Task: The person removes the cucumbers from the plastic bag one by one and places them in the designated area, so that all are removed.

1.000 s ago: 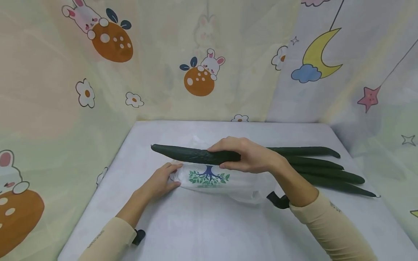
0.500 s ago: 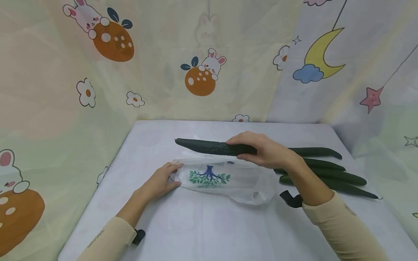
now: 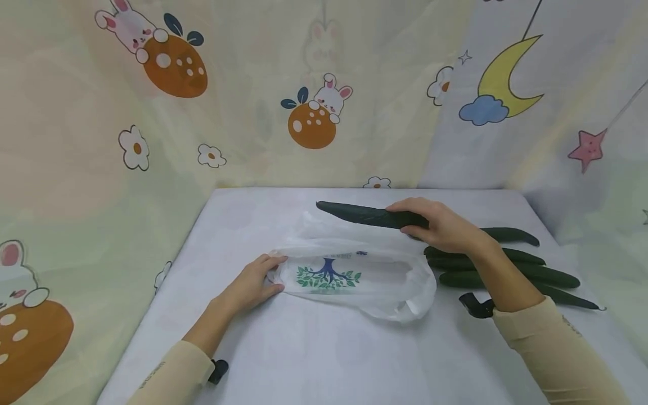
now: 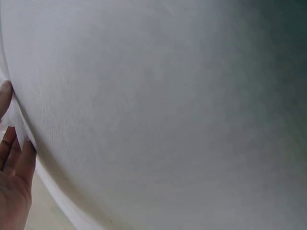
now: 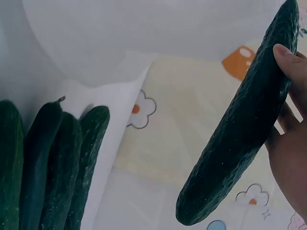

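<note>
My right hand (image 3: 445, 225) grips a long dark green cucumber (image 3: 361, 215) from above, holding it over the table beyond the plastic bag. In the right wrist view the bumpy skin of this cucumber (image 5: 230, 139) shows, with a thumb across its upper part. A white plastic bag (image 3: 377, 278) with a green and blue tree print lies in front of me. My left hand (image 3: 250, 284) holds its left end between thumb and fingers. In the left wrist view, fingertips (image 4: 28, 158) touch white film at the left edge.
Several more cucumbers (image 3: 552, 274) lie side by side on the right of the white table (image 3: 324, 360), partly behind my right forearm. A cartoon-printed curtain (image 3: 243, 73) stands around the table. Each wrist wears a black strap.
My right hand has carried the cucumber to the right and away from me, off from above the bag. The left hand stays at the bag's left end.
</note>
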The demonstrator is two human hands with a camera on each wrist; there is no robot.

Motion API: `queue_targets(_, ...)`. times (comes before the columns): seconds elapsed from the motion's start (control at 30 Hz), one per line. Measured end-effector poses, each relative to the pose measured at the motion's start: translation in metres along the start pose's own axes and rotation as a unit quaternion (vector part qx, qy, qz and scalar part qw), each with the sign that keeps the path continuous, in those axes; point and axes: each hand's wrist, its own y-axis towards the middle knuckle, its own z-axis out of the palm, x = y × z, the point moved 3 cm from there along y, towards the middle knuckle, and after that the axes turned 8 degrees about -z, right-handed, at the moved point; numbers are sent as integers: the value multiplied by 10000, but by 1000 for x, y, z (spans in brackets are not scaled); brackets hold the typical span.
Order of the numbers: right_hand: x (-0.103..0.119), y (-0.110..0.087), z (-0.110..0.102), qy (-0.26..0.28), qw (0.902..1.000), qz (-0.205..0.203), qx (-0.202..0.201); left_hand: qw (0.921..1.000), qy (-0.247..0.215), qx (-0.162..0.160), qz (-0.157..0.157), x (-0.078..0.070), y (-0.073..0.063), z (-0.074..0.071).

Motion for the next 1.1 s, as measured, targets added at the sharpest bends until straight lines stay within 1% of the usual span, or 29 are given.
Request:
queue_targets(0.07, -7, -3, -2, -35, 9999, 139, -22, 10000, 7, -51, -7, 0, 0, -1)
queue_targets(0.13, -13, -7, -4, -98, 9995, 287, -29, 10000, -18, -30, -49, 0, -1, -2)
queue_targets(0.23, -22, -14, -4, -176, 9981, 590, -16, 10000, -53, 18, -70, 0, -2, -2)
queue_targets(0.37, -36, -24, -5, -286, 9942, 1033, -15, 9999, -6, -2, -137, 1, -4, -2)
queue_targets(0.5, -51, -35, -6, -218, 9900, 1385, -132, 10000, 40, -38, -34, 2, -3, -2)
queue_targets(0.63, -66, -45, -5, -187, 9883, 1506, -176, 10000, 17, -33, -34, 2, -2, -1)
queue_targets(0.7, -71, -50, -5, -267, 9886, 1474, -121, 10000, 5, -27, -96, 2, -2, 0)
queue_targets(0.8, -76, -61, -8, -434, 9872, 1532, 13, 9999, -48, -20, -128, -1, 0, 4)
queue_targets(0.97, -88, -79, -11, -512, 9833, 1740, 155, 10000, -60, 66, -45, -2, 1, 7)
queue_targets(1.1, -101, -83, -14, -427, 9806, 1889, 289, 10000, 25, -69, -41, 2, 0, 3)
